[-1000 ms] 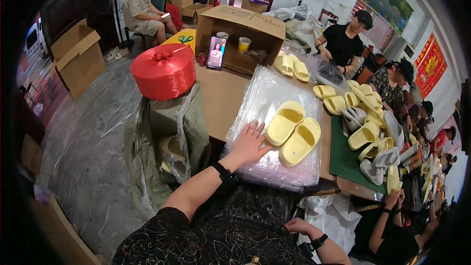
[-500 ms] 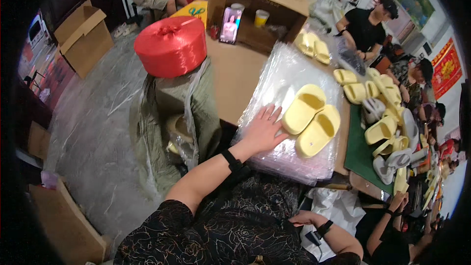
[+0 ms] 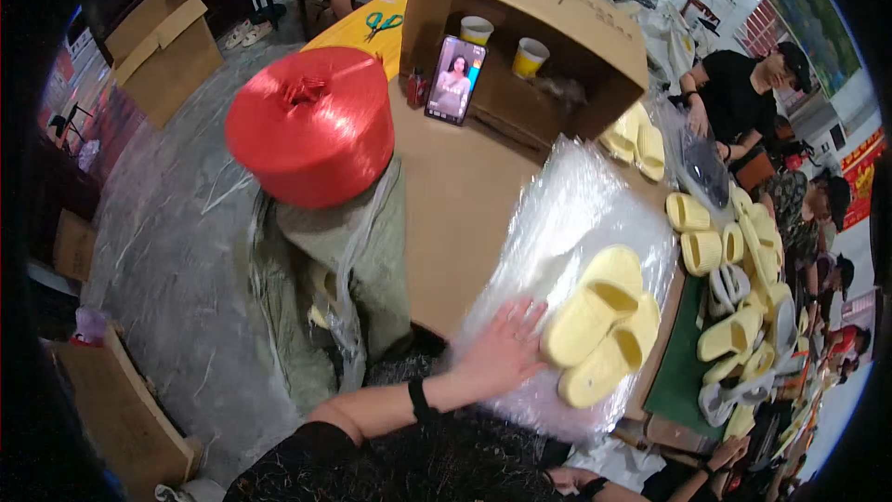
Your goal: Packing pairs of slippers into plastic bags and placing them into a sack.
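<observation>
My left hand lies flat with fingers spread on a stack of clear plastic bags, beside a pair of pale yellow slippers. Its fingertips are close to the left slipper; the right slipper sits against that one, partly overlapped by it. Both rest on top of the bags with their openings facing up. My right hand is low near my lap, at the bottom of the picture. Its fingers are mostly hidden, so what they do does not show.
A big red twine roll stands on a green-grey sack at left. Behind the bags, a phone leans by an open cardboard box holding cups. More slippers lie on a green mat at right, where several people work.
The whole view has shifted, so the table and everything on it appear lower. My left hand stays spread on the bags beside the slippers; my right hand now shows less.
</observation>
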Demonstrator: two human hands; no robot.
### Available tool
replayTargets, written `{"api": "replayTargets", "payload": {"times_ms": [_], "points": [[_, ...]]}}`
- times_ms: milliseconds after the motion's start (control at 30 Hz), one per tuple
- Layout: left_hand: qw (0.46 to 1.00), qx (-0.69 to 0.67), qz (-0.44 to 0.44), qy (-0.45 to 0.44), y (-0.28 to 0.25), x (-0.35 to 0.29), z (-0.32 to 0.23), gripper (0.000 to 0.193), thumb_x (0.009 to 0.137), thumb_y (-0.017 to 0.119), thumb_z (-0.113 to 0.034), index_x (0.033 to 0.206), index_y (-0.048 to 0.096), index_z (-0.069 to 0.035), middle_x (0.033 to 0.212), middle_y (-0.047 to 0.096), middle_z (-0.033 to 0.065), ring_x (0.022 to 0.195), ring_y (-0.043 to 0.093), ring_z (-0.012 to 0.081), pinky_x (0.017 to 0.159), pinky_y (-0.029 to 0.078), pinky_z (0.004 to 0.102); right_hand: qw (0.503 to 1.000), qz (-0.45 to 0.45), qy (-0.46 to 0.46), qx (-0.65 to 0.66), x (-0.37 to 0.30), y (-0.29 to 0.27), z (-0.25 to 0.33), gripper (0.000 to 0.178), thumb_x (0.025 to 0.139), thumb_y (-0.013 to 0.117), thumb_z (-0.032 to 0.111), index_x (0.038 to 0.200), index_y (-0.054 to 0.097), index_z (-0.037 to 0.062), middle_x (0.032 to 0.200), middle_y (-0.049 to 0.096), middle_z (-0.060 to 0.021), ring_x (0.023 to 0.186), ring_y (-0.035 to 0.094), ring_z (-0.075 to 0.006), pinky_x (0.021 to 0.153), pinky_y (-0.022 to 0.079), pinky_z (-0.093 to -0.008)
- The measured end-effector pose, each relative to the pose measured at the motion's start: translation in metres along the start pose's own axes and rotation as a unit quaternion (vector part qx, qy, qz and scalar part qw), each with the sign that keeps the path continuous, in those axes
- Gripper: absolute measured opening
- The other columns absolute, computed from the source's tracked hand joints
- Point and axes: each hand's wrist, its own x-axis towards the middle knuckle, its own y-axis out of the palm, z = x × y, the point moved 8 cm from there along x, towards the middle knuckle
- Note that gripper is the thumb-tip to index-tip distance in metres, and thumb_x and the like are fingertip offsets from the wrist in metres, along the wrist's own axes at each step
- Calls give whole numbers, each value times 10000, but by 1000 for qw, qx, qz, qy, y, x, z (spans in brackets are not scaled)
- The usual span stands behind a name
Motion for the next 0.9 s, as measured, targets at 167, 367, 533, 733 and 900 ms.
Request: {"api": "replayTargets", "payload": {"times_ms": [167,367,533,733,900], "points": [[998,-62,-24,15,5,1,-1,589,953,476,-502,1339,541,-62,1577,241,203,1449,223,393,1174,184,510,998,-18,34,46,37,-77,60,368,871,694,329,1121,605,74,960,569,-5,834,501,-112,708,436,-329],[998,-66,20,9,2,5,2,603,947,480,-491,1372,514,-64,1565,283,203,1428,290,382,1161,220,503,989,-32,78,125,55,-90,69,340,873,689,331,1082,597,79,922,552,-5,796,484,-116,681,421,-328],[994,-103,-26,0,5,3,4,634,954,434,-483,1393,465,-26,1588,217,211,1463,210,383,1187,141,495,974,-37,124,186,46,-83,82,319,874,684,333,1050,591,83,891,538,-4,764,471,-119,659,409,-327],[997,-66,-31,0,0,3,5,588,949,453,-498,1379,509,-99,1561,298,199,1426,303,392,1171,196,490,953,-49,171,243,30,-70,90,297,876,678,334,1012,583,88,853,520,-4,726,454,-122,632,393,-325],[994,-88,-60,6,-7,1,6,530,939,505,-469,1279,564,-67,1536,335,213,1398,344,396,1156,230,502,936,-58,201,283,23,-67,90,281,877,674,336,980,577,93,821,506,-4,695,440,-125,609,381,-324]]}}
